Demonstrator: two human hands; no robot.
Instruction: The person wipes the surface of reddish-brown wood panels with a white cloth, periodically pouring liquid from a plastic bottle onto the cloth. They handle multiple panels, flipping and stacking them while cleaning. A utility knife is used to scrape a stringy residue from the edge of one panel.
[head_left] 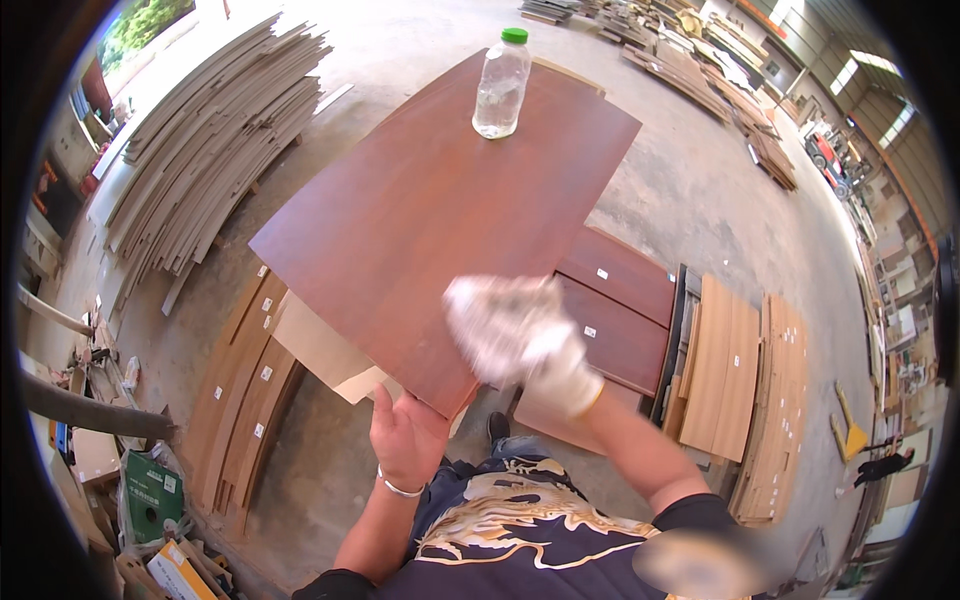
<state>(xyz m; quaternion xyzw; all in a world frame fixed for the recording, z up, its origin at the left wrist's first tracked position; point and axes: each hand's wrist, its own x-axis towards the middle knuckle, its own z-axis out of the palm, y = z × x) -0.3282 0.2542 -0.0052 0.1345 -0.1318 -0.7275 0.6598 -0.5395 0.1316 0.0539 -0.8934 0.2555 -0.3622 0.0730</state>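
A large reddish-brown wooden board [400, 230] lies before me, one corner pointing toward my body. My left hand [410, 440], bare with a bracelet at the wrist, holds that near corner from below. Its thumb shows beside the edge, while its fingers are partly hidden under the board. On the board's near right part, my right hand [565, 380] wears a white glove and is closed on a crumpled whitish rag [500, 320], both blurred by motion. At the far end stands a clear plastic bottle [502, 90] with a green cap and some clear liquid.
A tall stack of boards [210, 150] stands at the far left. Labelled brown panels [615, 310] and lighter planks [720, 365] lie to the right, with more planks [245, 385] at left. A green box [152, 495] sits lower left. Another person [885, 465] is far right.
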